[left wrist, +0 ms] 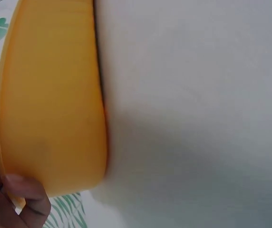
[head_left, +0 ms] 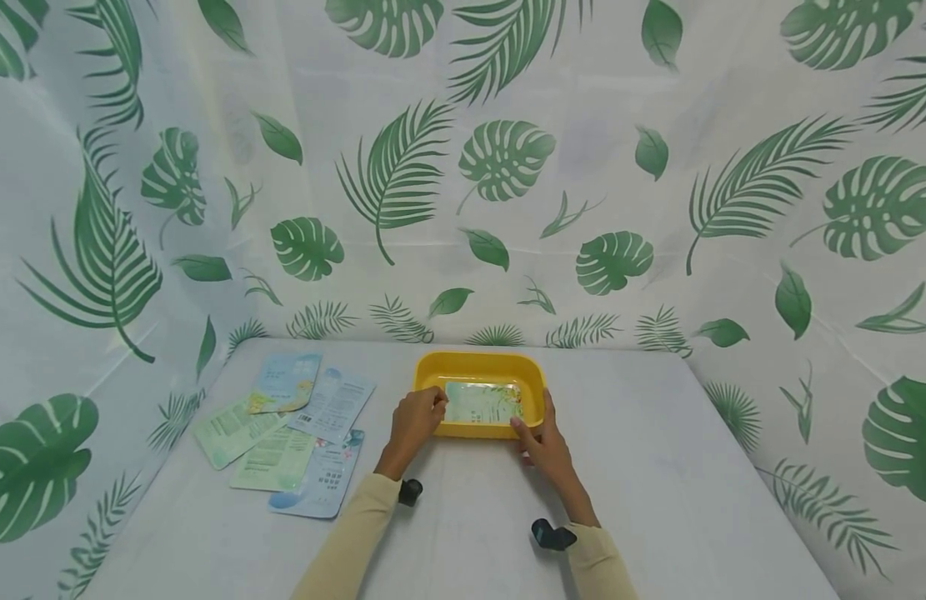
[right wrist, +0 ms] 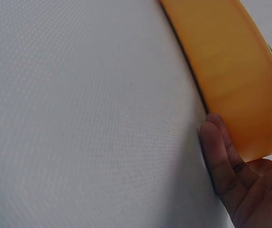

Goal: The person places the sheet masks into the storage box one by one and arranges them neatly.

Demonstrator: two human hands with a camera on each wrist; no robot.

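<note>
"If you start from the near side, how far along is it?"

"Past the sleeves (head_left: 350, 537), both hands are on the yellow tray (head_left: 473, 431). The left hand (head_left: 413, 421) has its fingers bent over the left rim, pinching it. The right hand (head_left: 550, 452) grips the near right corner, thumb at the rim, fingers along the outer wall."

"And the packets?"

"Five overlap on the worktop (head_left: 470, 517), left of the tray: a blue flowered packet (head_left: 323, 482) nearest, then two green packets (head_left: 271, 462), a blue-and-white packet (head_left: 332, 404), and a pale blue packet (head_left: 282, 383) farthest. A green-and-white packet (head_left: 481, 403) lies inside the tray. I'd judge the work at an early point: one in, with the five outside seeming to be what is left."

"What can't you make out?"

"Nearest first: the left wrist view crops the left hand at its edge, and the right wrist view cuts off part of the right thumb. In the pile, each overlap covers some of the packet below, so a hidden extra can't be ruled out. The print is too small to read. Whether anything lies beneath the packet in the tray, I can't tell. Farthest back, the leaf-printed cloth (head_left: 508, 296) runs out of frame."
</note>
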